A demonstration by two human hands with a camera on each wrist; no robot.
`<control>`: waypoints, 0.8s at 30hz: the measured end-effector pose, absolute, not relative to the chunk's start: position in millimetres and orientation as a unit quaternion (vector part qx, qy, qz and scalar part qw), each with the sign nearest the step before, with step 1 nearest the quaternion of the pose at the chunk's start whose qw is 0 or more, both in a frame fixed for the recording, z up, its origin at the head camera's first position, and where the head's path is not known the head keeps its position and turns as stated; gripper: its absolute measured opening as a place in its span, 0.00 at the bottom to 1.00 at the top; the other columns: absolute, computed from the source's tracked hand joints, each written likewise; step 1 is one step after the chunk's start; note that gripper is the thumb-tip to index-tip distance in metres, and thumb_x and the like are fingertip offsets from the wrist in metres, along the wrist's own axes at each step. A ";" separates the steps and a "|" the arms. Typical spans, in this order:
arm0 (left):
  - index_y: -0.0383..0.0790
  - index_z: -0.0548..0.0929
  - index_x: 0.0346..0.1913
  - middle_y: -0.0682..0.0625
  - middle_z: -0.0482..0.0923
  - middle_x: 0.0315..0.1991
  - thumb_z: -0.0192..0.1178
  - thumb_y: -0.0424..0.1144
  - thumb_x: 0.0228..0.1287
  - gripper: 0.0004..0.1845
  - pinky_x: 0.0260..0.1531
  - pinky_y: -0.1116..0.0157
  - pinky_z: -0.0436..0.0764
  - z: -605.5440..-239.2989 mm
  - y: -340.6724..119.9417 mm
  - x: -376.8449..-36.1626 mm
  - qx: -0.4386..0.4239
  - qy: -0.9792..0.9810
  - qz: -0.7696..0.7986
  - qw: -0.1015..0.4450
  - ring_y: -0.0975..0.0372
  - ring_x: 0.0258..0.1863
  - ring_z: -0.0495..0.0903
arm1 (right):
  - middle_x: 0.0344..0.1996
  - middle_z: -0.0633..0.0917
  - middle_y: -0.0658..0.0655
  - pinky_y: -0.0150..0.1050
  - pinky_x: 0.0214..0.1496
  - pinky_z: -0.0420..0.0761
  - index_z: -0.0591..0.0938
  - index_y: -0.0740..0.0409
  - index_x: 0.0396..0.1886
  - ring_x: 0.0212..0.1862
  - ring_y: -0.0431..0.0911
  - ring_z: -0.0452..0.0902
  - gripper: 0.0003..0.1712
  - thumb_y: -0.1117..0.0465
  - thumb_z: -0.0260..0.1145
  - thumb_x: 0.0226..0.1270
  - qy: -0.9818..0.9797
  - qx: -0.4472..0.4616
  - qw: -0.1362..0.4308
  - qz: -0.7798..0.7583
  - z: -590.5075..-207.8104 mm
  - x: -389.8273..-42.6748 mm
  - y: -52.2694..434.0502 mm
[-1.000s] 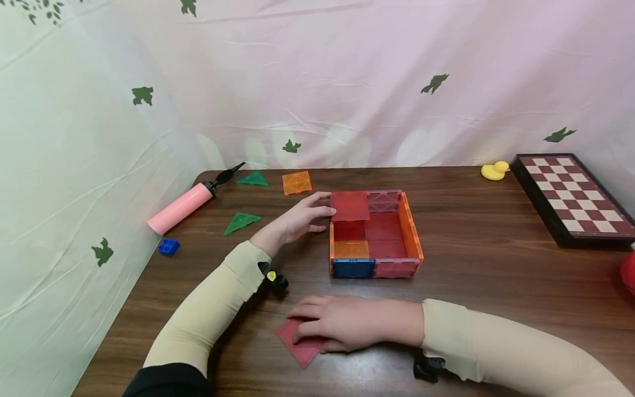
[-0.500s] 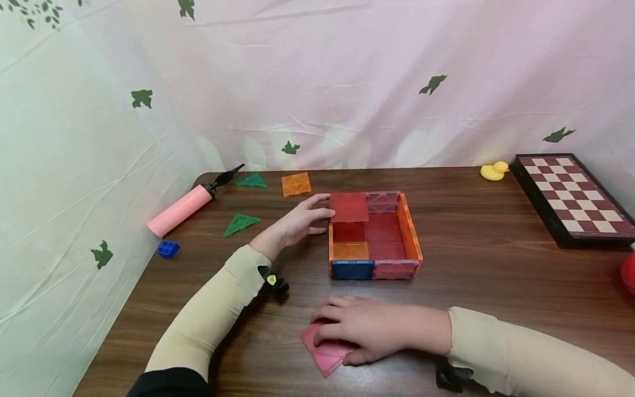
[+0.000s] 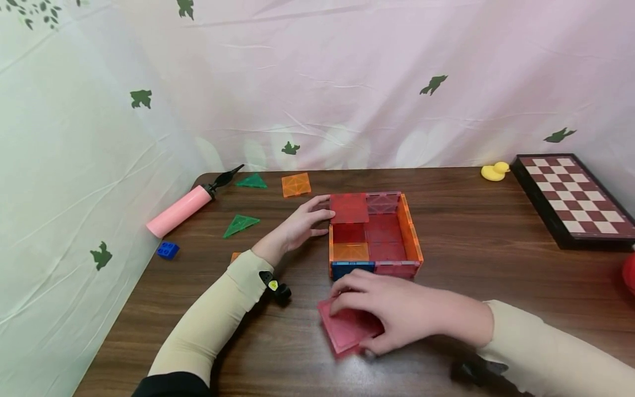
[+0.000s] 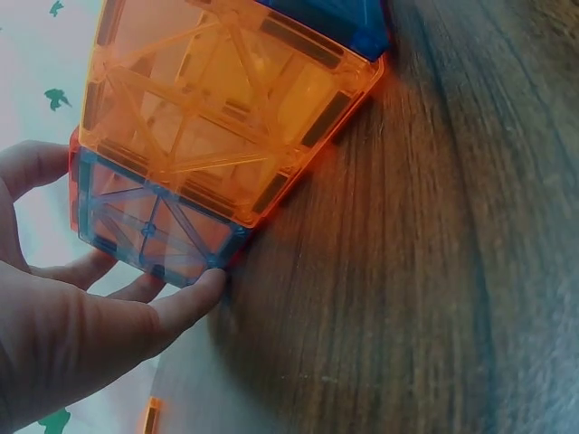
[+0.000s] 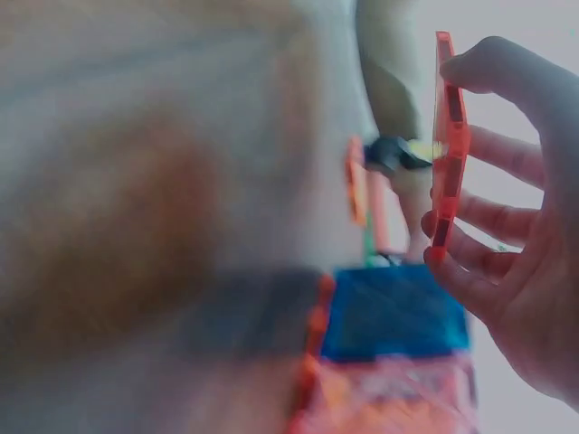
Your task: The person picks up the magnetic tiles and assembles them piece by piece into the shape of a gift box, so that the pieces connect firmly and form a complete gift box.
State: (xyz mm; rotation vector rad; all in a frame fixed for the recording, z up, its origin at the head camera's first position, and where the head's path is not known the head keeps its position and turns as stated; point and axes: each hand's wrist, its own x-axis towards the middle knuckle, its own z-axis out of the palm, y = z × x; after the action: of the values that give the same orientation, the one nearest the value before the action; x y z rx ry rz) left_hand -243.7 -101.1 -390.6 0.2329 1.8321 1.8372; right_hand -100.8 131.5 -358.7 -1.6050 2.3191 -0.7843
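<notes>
Brown tabletop (image 3: 471, 220) below, the right hand (image 3: 397, 306) grips a red tile (image 3: 345, 334).

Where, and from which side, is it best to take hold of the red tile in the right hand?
Probably by two opposite edges, from above: the red tile is thin and flat, its broad face upward. The right hand spans it this way, edge to edge.

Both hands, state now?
Left hand: open, touching the multicoloured square box of translucent plastic tiles.
Right hand: closed, holding a translucent pinkish-red square plastic tile.
</notes>
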 end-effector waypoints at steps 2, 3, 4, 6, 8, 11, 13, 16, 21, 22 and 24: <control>0.44 0.61 0.78 0.43 0.63 0.74 0.56 0.39 0.76 0.31 0.65 0.46 0.71 -390.9 -101.1 -243.6 0.086 0.676 0.682 0.265 0.49 0.69 0.68 | 0.65 0.70 0.43 0.39 0.58 0.78 0.75 0.36 0.65 0.63 0.39 0.67 0.35 0.51 0.77 0.59 0.790 -0.540 0.087 -0.277 -348.7 -105.0 139.1; 0.44 0.61 0.78 0.43 0.63 0.74 0.56 0.39 0.76 0.32 0.65 0.45 0.70 -391.1 -101.0 -243.7 0.086 0.674 0.684 0.265 0.49 0.69 0.68 | 0.65 0.71 0.43 0.40 0.58 0.79 0.75 0.37 0.65 0.62 0.40 0.67 0.35 0.53 0.77 0.58 0.792 -0.536 0.074 -0.282 -344.2 -107.9 143.0; 0.44 0.61 0.78 0.43 0.63 0.74 0.56 0.39 0.76 0.32 0.66 0.45 0.70 -391.2 -101.0 -243.8 0.086 0.672 0.686 0.265 0.49 0.69 0.68 | 0.65 0.71 0.44 0.40 0.58 0.79 0.76 0.38 0.65 0.63 0.40 0.68 0.35 0.53 0.78 0.57 0.795 -0.533 0.055 -0.283 -340.3 -111.3 147.1; 0.43 0.61 0.78 0.43 0.63 0.74 0.56 0.38 0.76 0.32 0.66 0.45 0.70 -391.4 -100.9 -244.0 0.086 0.669 0.689 0.265 0.49 0.69 0.68 | 0.65 0.72 0.45 0.42 0.57 0.79 0.77 0.40 0.64 0.63 0.41 0.68 0.35 0.55 0.78 0.56 0.802 -0.522 0.025 -0.288 -333.4 -120.4 155.4; 0.43 0.61 0.78 0.43 0.63 0.74 0.56 0.38 0.76 0.32 0.66 0.44 0.70 -391.5 -100.9 -244.0 0.086 0.667 0.691 0.265 0.49 0.69 0.67 | 0.65 0.73 0.45 0.44 0.59 0.79 0.78 0.40 0.63 0.64 0.41 0.67 0.35 0.56 0.79 0.54 0.815 -0.501 0.006 -0.291 -327.8 -131.5 163.9; 0.43 0.61 0.78 0.43 0.63 0.74 0.56 0.37 0.75 0.32 0.66 0.44 0.69 -391.5 -100.6 -243.9 0.084 0.667 0.691 0.266 0.49 0.69 0.67 | 0.65 0.74 0.46 0.49 0.60 0.78 0.79 0.42 0.63 0.65 0.43 0.67 0.35 0.58 0.80 0.54 0.837 -0.462 -0.007 -0.294 -322.6 -150.8 177.0; 0.43 0.61 0.78 0.43 0.63 0.74 0.56 0.37 0.75 0.32 0.66 0.45 0.70 -391.6 -100.6 -243.8 0.082 0.667 0.691 0.266 0.49 0.68 0.68 | 0.65 0.74 0.48 0.52 0.60 0.77 0.79 0.44 0.62 0.66 0.45 0.66 0.35 0.60 0.80 0.53 0.850 -0.436 -0.010 -0.297 -322.0 -163.9 184.7; 0.43 0.61 0.78 0.43 0.63 0.74 0.56 0.38 0.75 0.32 0.66 0.45 0.70 -391.6 -100.4 -243.6 0.080 0.667 0.691 0.266 0.48 0.68 0.68 | 0.64 0.75 0.52 0.56 0.59 0.76 0.80 0.47 0.61 0.65 0.48 0.67 0.34 0.62 0.80 0.53 0.867 -0.401 -0.020 -0.295 -324.8 -183.0 194.0; 0.43 0.62 0.78 0.43 0.63 0.74 0.56 0.38 0.75 0.32 0.66 0.45 0.70 -391.7 -100.5 -243.4 0.080 0.668 0.692 0.264 0.49 0.68 0.68 | 0.62 0.77 0.55 0.58 0.58 0.77 0.81 0.52 0.59 0.63 0.52 0.68 0.32 0.64 0.80 0.52 0.891 -0.350 -0.025 -0.288 -334.9 -209.0 203.5; 0.44 0.62 0.78 0.43 0.63 0.74 0.56 0.39 0.75 0.32 0.66 0.45 0.70 -391.9 -100.5 -243.4 0.080 0.668 0.692 0.263 0.49 0.68 0.68 | 0.62 0.77 0.55 0.58 0.58 0.77 0.81 0.52 0.59 0.63 0.52 0.68 0.32 0.64 0.79 0.53 0.894 -0.342 -0.025 -0.287 -337.4 -213.3 204.8; 0.44 0.62 0.78 0.44 0.64 0.74 0.56 0.39 0.75 0.32 0.66 0.45 0.70 -392.0 -100.4 -243.4 0.081 0.668 0.692 0.263 0.49 0.68 0.68 | 0.61 0.77 0.56 0.58 0.59 0.76 0.80 0.53 0.60 0.62 0.53 0.69 0.31 0.64 0.78 0.54 0.898 -0.335 -0.024 -0.285 -340.2 -219.9 206.8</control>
State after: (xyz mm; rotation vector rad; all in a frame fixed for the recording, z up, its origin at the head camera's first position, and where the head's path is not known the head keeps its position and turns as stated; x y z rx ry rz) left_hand -243.4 -100.4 -392.0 0.2179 1.8064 1.8715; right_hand -219.9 206.8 -340.2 -1.0688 2.8652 -0.9086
